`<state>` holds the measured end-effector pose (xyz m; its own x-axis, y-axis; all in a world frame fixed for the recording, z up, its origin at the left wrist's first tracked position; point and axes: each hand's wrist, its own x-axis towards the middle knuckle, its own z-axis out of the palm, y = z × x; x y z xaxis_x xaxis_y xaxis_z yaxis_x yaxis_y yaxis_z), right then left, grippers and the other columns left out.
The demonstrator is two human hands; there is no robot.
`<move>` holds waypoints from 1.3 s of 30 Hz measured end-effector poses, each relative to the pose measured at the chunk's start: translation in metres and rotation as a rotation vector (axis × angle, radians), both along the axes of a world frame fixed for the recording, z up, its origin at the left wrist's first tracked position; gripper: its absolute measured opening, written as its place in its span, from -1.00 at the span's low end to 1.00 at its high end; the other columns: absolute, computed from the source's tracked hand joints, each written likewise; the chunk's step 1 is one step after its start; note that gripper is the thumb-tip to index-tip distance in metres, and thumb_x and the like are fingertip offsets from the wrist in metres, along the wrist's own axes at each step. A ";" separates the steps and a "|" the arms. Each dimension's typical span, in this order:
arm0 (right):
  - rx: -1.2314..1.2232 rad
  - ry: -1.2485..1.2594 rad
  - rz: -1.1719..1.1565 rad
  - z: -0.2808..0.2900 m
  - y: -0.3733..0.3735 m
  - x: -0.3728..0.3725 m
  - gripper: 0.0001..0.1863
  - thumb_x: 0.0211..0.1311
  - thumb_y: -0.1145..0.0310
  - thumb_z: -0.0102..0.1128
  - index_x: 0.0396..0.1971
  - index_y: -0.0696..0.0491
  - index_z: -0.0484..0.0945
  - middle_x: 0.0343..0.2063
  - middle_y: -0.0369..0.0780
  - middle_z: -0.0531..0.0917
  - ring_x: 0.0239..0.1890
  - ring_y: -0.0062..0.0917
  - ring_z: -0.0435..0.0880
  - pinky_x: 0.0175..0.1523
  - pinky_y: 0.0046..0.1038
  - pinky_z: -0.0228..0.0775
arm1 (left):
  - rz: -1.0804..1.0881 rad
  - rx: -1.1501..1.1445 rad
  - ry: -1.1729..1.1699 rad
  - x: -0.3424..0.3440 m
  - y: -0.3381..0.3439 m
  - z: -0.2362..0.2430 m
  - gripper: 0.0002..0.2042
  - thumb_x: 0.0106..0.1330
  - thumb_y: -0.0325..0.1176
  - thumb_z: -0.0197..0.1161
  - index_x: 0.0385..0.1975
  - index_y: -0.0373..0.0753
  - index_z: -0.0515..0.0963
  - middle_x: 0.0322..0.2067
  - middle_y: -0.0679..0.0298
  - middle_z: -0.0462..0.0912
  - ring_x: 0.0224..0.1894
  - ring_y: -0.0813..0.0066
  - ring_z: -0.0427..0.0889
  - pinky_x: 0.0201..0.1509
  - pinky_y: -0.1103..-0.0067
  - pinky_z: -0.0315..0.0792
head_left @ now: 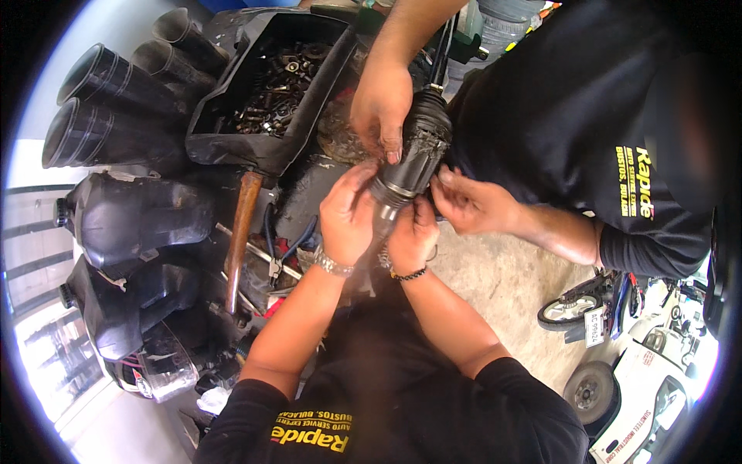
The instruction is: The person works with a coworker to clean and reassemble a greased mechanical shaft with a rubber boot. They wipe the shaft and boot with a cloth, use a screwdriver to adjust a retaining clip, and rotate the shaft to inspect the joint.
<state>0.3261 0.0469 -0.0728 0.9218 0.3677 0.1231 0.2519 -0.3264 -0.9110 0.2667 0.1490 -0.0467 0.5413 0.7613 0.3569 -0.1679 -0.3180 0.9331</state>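
Black axle joint [408, 165] held at the centre, its near end grasped by the fingers of the left hand [346, 218] and right hand [412, 238], flanked by a co-worker's hands [382, 100], wooden-handled hammer [244, 224] laid at left.

I see the person's bare left forearm [297, 321] and right forearm [452, 317] slanting inward toward each other, the left hand [345, 220] extended slightly farther forward than the right hand [411, 238] just beside it, both with bent fingers [359, 175].
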 end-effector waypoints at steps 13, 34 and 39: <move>0.101 -0.447 0.297 0.041 -0.020 0.046 -0.52 0.42 0.30 0.05 0.26 0.18 0.34 0.09 -0.07 0.54 0.11 -0.28 0.58 0.23 -0.34 0.44 | -0.098 0.666 0.141 -0.004 0.034 0.028 -0.69 0.21 -0.50 0.27 -0.01 -0.27 0.63 -0.04 0.00 0.65 -0.12 0.11 0.71 -0.14 0.41 0.60; 0.054 -0.783 0.332 0.081 -0.012 0.059 -0.55 -0.06 0.40 0.34 -0.12 0.25 0.51 -0.21 -0.02 0.61 -0.20 -0.14 0.65 -0.11 -0.24 0.58 | -0.077 0.554 0.116 0.002 0.021 0.034 -0.60 0.08 -0.49 0.42 -0.02 -0.33 0.57 -0.03 0.04 0.63 -0.05 0.08 0.68 -0.07 0.39 0.60; 0.021 -0.787 0.430 0.083 -0.016 0.066 -0.55 -0.02 0.56 0.35 -0.04 0.18 0.49 -0.05 -0.06 0.56 -0.07 -0.26 0.64 -0.04 -0.36 0.57 | 0.004 0.480 0.085 0.000 0.018 0.032 -0.68 0.02 -0.57 0.45 -0.17 -0.32 0.62 -0.16 0.06 0.69 -0.14 0.13 0.71 -0.08 0.43 0.60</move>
<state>0.3923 0.0307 0.0100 0.3508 0.6525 0.6717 0.9027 -0.0447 -0.4280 0.2671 0.1668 -0.0152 0.5810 0.5237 0.6230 -0.0949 -0.7166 0.6909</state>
